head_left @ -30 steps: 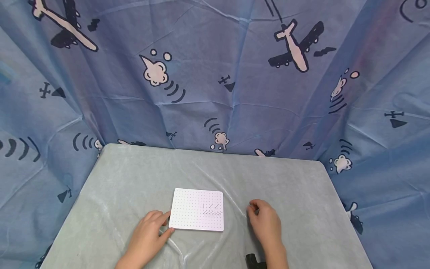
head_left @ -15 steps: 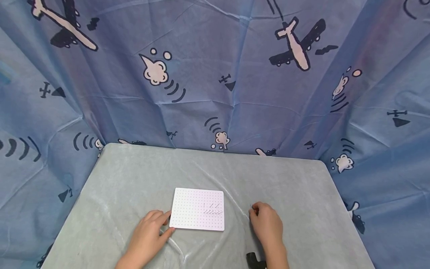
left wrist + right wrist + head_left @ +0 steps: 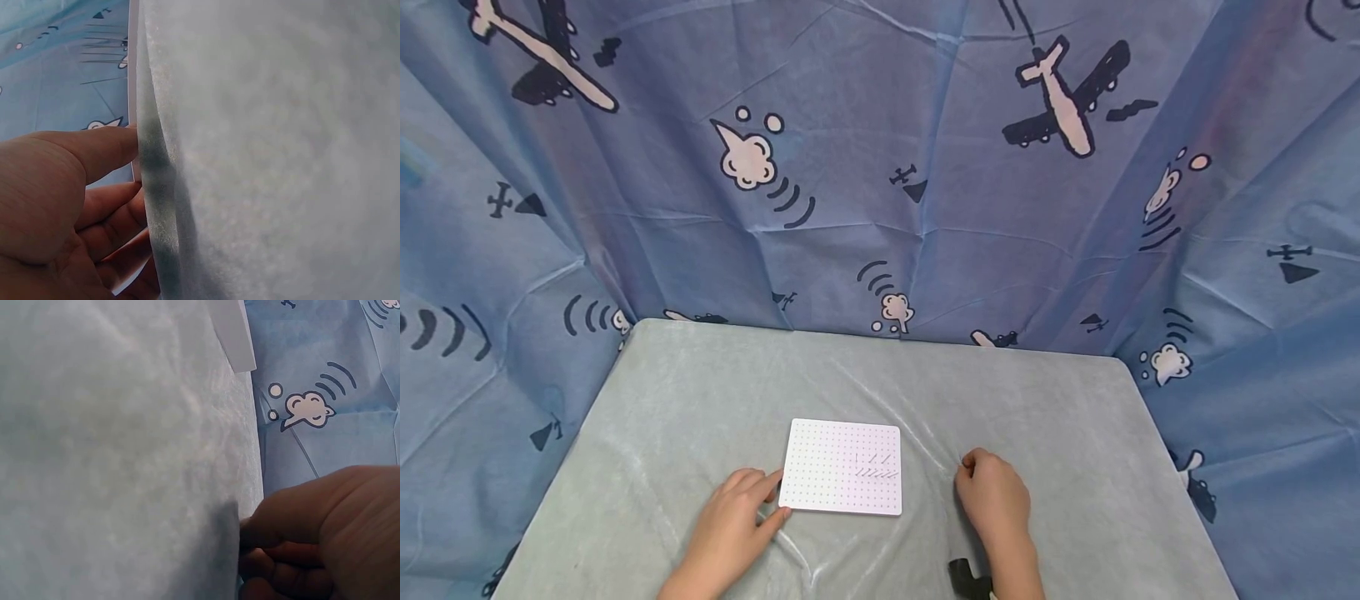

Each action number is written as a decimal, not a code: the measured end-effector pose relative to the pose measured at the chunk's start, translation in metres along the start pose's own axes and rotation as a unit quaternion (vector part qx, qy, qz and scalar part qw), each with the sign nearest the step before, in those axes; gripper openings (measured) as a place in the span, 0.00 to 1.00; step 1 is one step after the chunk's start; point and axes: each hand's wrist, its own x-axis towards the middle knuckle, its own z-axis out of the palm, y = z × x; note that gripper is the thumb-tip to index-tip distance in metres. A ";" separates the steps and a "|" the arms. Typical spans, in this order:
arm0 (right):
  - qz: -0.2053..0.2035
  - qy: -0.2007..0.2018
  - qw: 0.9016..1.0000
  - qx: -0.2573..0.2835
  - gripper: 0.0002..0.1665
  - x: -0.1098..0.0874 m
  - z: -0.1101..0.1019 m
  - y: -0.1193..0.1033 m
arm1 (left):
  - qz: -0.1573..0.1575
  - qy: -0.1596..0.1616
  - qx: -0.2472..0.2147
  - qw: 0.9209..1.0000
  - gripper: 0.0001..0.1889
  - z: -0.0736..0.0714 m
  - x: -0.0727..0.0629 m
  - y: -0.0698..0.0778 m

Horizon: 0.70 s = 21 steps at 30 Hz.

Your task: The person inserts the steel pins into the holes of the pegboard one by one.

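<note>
A white pegboard [image 3: 820,454] with a grid of small holes lies on the grey cloth. Several thin dark pins [image 3: 872,474] stand in its right half; the left wrist view shows pins [image 3: 103,50] jutting straight out from the board. My left hand [image 3: 730,525] holds the board's near left corner, index finger at the left side and thumb at the near edge. Right of the board, my right hand [image 3: 995,496] is low over the cloth, fingers curled, thumb and index tips together. In the right wrist view those fingertips are partly hidden behind the cloth, and nothing shows between them.
Grey cloth [image 3: 737,400] covers the table, with creases around the board. A blue curtain [image 3: 835,208] printed with planes and clouds hangs behind and at both sides. Beside my right forearm is a black angled object [image 3: 967,578], cut off by the frame's bottom.
My right hand has shifted slightly, and the gap between its thumb and index finger has closed. The left hand and the pegboard stay in place; the whole view drifts a little.
</note>
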 end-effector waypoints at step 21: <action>0.023 -0.003 0.999 0.024 0.05 -0.005 0.004 -0.006 | -0.012 -0.010 -0.003 1.000 0.28 0.000 0.001 0.000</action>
